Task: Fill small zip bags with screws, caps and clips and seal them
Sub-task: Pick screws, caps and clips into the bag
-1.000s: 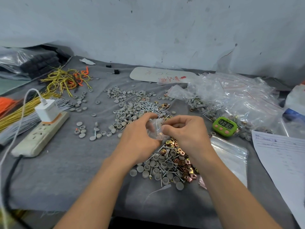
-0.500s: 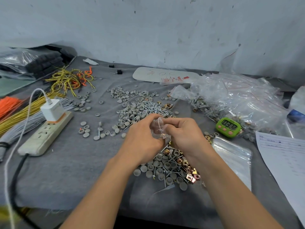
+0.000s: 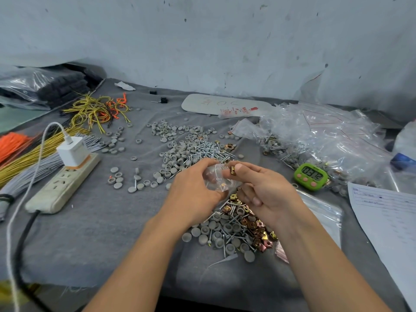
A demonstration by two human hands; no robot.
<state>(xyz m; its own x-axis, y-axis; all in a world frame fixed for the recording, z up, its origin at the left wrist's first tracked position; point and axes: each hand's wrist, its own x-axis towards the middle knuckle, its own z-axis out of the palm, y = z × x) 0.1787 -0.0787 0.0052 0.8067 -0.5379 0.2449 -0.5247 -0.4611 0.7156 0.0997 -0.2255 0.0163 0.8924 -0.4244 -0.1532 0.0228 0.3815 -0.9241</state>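
At the centre of the head view, just above the near heap of parts, the left hand (image 3: 193, 190) gripped a small clear zip bag (image 3: 215, 180), its fingers curled round the bag's left side and underside. The right hand (image 3: 265, 190) pinched a brass-coloured clip (image 3: 233, 171) between thumb and forefinger at the bag's upper right edge, with its other fingers loosely curled below. Something small and brassy showed through the film, so the bag seemed partly filled. Whether the mouth stood fully open could not be told.

The bag looked like thin, limp, slippery film with almost no weight. It would likely collapse unless held by the lip on either side of the zip strip, and that strip is where to press for sealing. The clip looked stiff, light and sharp-edged, and best held by its flat faces. It could snag the film on the way in.

Below the hands, on the grey-clothed worktop (image 3: 90, 233), lay the mixed heap of caps, screws and clips (image 3: 234, 230). The round caps looked liable to roll and the screws pointed enough to pierce film. A wider scatter of caps and screws (image 3: 191, 149) lay above centre. A green timer (image 3: 311, 176) sat at right of centre, with a mound of filled bags (image 3: 326, 140) at upper right. Flat empty zip bags (image 3: 322, 210) and a paper sheet (image 3: 387, 221) lay at right, and a power strip (image 3: 63, 183) at left.
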